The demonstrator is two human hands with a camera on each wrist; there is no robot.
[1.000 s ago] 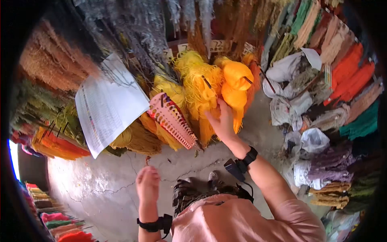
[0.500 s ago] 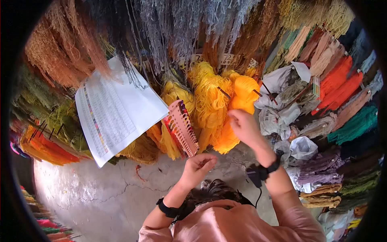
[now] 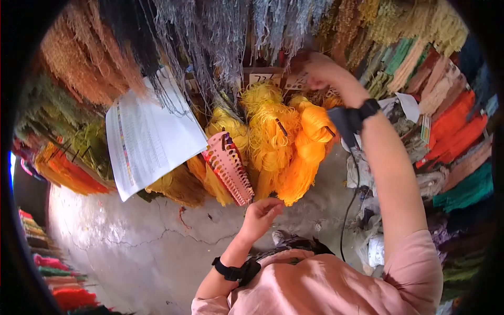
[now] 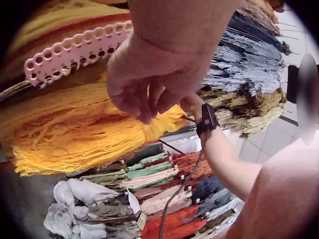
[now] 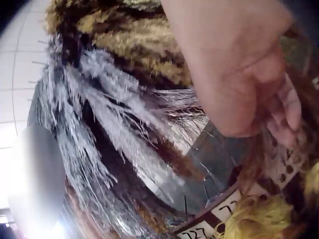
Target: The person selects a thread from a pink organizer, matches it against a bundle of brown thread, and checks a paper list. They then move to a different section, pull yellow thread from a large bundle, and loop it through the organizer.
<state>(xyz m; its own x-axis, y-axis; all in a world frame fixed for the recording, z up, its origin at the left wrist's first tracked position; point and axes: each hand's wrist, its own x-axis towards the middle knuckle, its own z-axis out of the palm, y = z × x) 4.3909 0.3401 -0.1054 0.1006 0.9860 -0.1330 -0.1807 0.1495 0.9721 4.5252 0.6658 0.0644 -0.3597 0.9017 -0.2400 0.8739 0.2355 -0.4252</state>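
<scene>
My left hand (image 3: 260, 218) is in front of the lower end of a yellow-orange yarn skein (image 3: 310, 147), its fingers curled in and nothing showing between them. A pink perforated card (image 3: 231, 168) hangs just left of it, with coloured threads along one edge. My right hand (image 3: 325, 73) is raised at the back under the hanging yarns, blurred in the head view. In the right wrist view its fingers (image 5: 284, 124) point down among thin brown strands (image 5: 254, 159), in front of a pale card with holes (image 5: 291, 164); I cannot tell whether they grip the strands.
A large printed sheet (image 3: 155, 136) hangs at the left. Grey-blue yarns (image 3: 215, 47) hang overhead. Dark pegs (image 3: 329, 131) stick out from the skeins. Number labels (image 3: 262, 79) line the rack. White plastic bags (image 4: 79, 199) and more skeins lie along the right.
My right hand has left the yellow-orange skein and gone up to the back, under the hanging yarns. Earlier my left hand moved right and up, toward the card's lower end; since then it has hardly moved.
</scene>
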